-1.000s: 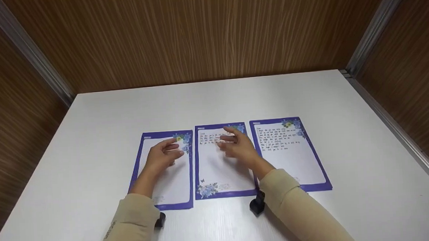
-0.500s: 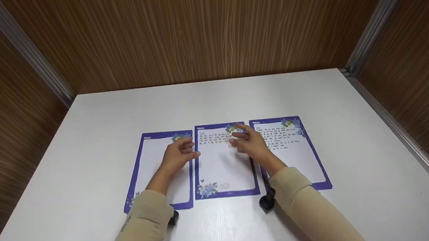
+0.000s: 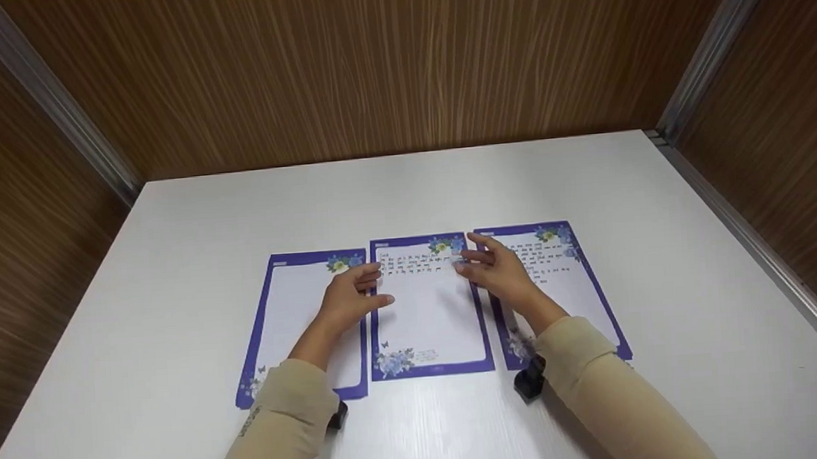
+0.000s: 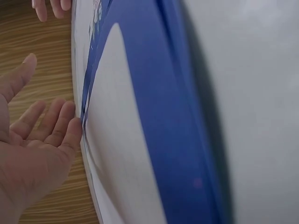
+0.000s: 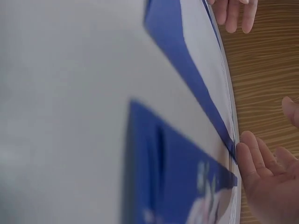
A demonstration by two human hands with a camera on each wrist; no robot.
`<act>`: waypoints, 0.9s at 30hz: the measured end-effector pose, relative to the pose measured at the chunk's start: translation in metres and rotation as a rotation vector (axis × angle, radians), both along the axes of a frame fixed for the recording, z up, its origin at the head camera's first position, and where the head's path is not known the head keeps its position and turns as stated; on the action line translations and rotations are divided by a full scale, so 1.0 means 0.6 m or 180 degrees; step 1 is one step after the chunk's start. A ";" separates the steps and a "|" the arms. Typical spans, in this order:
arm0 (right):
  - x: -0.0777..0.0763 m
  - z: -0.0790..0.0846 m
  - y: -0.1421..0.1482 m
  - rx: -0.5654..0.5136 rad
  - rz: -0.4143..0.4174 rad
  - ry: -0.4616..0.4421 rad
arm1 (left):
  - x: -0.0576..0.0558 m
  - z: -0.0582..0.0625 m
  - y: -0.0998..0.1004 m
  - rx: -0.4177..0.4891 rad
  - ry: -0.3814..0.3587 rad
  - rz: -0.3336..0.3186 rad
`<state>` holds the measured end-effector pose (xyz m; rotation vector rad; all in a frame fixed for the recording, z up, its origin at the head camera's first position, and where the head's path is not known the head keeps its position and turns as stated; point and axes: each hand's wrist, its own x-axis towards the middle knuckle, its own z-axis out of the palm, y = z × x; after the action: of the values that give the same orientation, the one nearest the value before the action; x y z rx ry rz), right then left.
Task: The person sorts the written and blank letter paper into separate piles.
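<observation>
Three sheets of purple-bordered letter paper with blue flowers lie side by side. The left sheet (image 3: 292,300) shows no handwriting on its visible part; the middle sheet (image 3: 428,320) and the right sheet (image 3: 580,311) carry handwritten lines near the top. My left hand (image 3: 345,301) is over the left sheet's right edge, fingertips reaching the middle sheet's left border. Over the gap between middle and right sheets is my right hand (image 3: 507,277). Fingers are relaxed, thumbs apart, palms facing each other, in both wrist views, where the left hand (image 4: 37,163) and right hand (image 5: 271,182) hold nothing.
The sheets rest on a white table (image 3: 406,194). Wood-grain panels (image 3: 398,67) enclose its back and sides, with metal strips at the corners. A black wrist device (image 3: 530,382) shows below the right cuff, and another (image 3: 337,415) below the left.
Both hands have moved to the right: the left from over the left sheet to the middle sheet's left edge, the right from the middle sheet to its right edge. The sheets have not moved.
</observation>
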<state>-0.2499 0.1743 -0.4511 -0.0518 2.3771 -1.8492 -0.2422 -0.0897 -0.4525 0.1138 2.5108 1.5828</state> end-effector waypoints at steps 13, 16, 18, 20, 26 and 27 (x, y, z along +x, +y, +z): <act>0.001 0.000 0.026 0.1423 0.0419 0.0243 | -0.005 -0.003 -0.010 -0.0659 0.0167 -0.0294; 0.002 0.001 0.024 0.1638 0.0491 0.0300 | -0.006 -0.006 -0.012 -0.0735 0.0198 -0.0349; 0.003 0.002 0.022 0.1772 0.0544 0.0329 | -0.005 -0.007 -0.013 -0.0776 0.0232 -0.0392; 0.003 0.002 0.021 0.1878 0.0594 0.0325 | -0.004 -0.007 -0.013 -0.0822 0.0242 -0.0429; 0.003 0.003 0.015 0.2049 0.0691 0.0220 | -0.001 -0.003 -0.007 -0.0934 0.0157 -0.0505; 0.003 0.003 0.014 0.2065 0.0697 0.0206 | 0.000 -0.002 -0.006 -0.0958 0.0146 -0.0519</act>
<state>-0.2480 0.1826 -0.4494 -0.2932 2.7570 -0.9384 -0.2425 -0.0931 -0.4537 0.3086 2.6628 1.1413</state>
